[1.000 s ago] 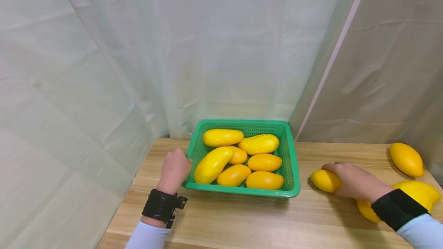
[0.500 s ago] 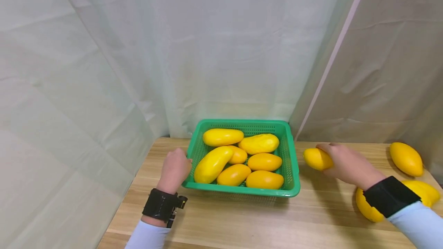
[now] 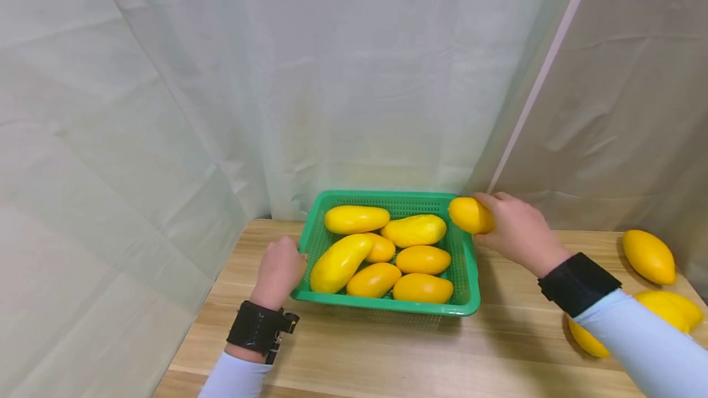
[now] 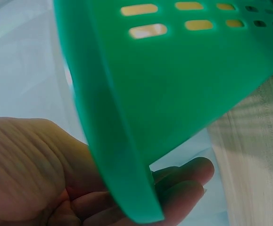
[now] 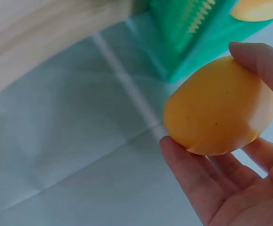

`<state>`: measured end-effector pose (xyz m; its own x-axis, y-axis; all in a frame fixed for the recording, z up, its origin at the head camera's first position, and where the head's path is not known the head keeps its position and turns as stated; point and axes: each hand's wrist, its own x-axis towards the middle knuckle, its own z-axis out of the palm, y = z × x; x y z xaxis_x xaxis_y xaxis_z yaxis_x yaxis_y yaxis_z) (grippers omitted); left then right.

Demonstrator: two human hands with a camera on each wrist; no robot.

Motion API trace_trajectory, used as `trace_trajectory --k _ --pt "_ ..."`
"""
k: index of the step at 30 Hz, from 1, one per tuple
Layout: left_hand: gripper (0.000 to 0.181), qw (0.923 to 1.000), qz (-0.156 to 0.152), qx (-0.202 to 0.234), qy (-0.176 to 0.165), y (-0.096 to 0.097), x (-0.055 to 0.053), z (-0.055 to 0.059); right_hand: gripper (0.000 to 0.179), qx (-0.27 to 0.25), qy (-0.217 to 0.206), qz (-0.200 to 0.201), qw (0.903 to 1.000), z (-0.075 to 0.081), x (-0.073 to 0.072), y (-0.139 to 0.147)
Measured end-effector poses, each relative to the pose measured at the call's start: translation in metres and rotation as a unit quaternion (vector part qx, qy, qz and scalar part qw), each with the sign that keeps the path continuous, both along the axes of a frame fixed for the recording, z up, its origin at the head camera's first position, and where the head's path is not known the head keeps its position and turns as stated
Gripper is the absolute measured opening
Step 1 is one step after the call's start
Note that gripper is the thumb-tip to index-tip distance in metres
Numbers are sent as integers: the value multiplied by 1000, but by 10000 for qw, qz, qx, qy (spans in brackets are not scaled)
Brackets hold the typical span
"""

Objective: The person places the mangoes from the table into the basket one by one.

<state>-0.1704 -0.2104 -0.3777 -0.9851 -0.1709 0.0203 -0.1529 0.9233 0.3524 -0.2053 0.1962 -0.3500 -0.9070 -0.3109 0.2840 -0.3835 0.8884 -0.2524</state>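
A green plastic basket point(image 3: 387, 306) with perforated walls stands on the wooden table and holds several yellow mangoes point(image 3: 423, 288). My left hand point(image 3: 281, 269) grips the basket's left rim; in the left wrist view the fingers point(image 4: 183, 197) curl under the rim edge. Above the basket's back right corner, my right hand point(image 3: 517, 226) holds one mango point(image 3: 471, 215) between thumb and fingers. The right wrist view shows that held mango point(image 5: 219, 110) with small dark specks, the thumb on one side and fingers on the other.
At the table's right end lie a single mango point(image 3: 649, 257) and a small group of yellow fruit point(image 3: 669, 309), partly hidden by the right forearm. Pale curtain sheets point(image 3: 359, 78) hang behind and to the left of the table point(image 3: 354, 355).
My right hand has lifted the mango off the table and carried it left and up to the basket's right rim. The left hand has stayed on the left rim.
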Motion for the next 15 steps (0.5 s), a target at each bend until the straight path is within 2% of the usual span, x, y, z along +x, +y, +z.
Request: trace_trajectory --k 8,15 --pt "20 9999 -55 -89 59 1 0 -1 64 185 155 342 9991 8 -18 -40" --pt "20 9999 -54 -71 99 0 1 1 62 280 -45 537 9982 10 -34 -69"
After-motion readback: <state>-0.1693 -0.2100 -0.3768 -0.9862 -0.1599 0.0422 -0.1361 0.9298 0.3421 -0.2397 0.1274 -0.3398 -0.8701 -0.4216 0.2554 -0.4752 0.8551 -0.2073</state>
